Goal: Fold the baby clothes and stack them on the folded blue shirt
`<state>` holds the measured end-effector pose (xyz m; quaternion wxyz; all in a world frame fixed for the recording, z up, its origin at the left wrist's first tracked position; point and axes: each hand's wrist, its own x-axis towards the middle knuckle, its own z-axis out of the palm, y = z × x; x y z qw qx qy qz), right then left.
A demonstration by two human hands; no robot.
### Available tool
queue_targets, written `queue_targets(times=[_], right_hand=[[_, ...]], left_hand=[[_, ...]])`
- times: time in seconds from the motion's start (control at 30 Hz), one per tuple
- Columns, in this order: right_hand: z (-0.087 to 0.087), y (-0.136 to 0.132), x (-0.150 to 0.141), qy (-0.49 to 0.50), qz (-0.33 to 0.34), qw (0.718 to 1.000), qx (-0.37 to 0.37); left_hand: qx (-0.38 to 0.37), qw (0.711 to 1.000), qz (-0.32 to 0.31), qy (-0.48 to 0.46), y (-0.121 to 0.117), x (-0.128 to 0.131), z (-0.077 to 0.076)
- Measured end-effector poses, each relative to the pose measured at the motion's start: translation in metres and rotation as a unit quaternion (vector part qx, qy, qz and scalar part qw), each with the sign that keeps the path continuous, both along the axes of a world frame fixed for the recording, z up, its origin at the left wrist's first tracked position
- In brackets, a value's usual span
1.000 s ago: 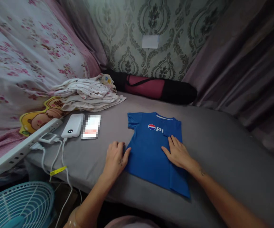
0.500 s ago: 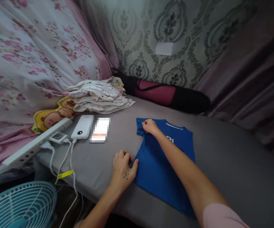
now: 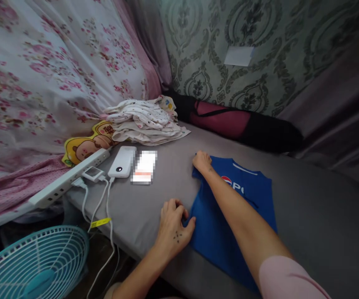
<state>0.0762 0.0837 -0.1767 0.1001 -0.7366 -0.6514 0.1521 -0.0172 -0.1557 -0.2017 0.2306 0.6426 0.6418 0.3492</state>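
A blue T-shirt (image 3: 209, 228) with a Pepsi-style round logo and white letters lies flat, its neck away from me. My right hand (image 3: 202, 161) is closed on its left-side sleeve, fingers curled over the cloth and partly hidden. The right forearm crosses above the shirt and covers part of the print. At the shirt's left side edge rests my left hand (image 3: 175, 226), fingers bent and thumb spread apart. Its thumb touches the blue cloth by the edge.
A grey sheet (image 3: 310, 207) covers the bed. Left are a phone-like blurred item (image 3: 144, 167), a white power bank (image 3: 122, 162), a power strip (image 3: 70, 178) and cables. A cloth pile (image 3: 148, 122) and long black-and-pink bag (image 3: 223, 120) lie behind. A teal fan (image 3: 39, 265) stands lower left.
The view has turned left, so everything sits further right. My right hand has shifted toward the sleeve's outer end, and the logo now shows. The left hand stays at the shirt's edge.
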Motion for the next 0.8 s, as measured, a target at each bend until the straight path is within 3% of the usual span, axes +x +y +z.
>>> queue_targets(times=[0.17,0.4,0.57,0.7,0.8], right_hand=[[-0.001,0.015,0.021,0.232,-0.088,0.968,-0.04],[0.024,0.006,0.069,0.378,-0.142,0.915,-0.004],[0.044,-0.013,0.109,0.464,-0.167,0.87,0.019],[0.046,-0.027,0.14,0.529,-0.194,0.825,0.038],[0.04,-0.036,0.164,0.527,-0.206,0.823,0.045]], left_hand=[[-0.022,1.0,-0.014,-0.012,-0.001,-0.002,0.002],[-0.02,0.998,-0.044,-0.042,-0.013,0.009,0.009],[0.038,0.994,-0.099,-0.03,-0.022,0.024,0.021],[0.069,0.987,-0.146,0.01,-0.026,0.039,0.026],[0.087,0.979,-0.18,0.044,-0.027,0.05,0.023]])
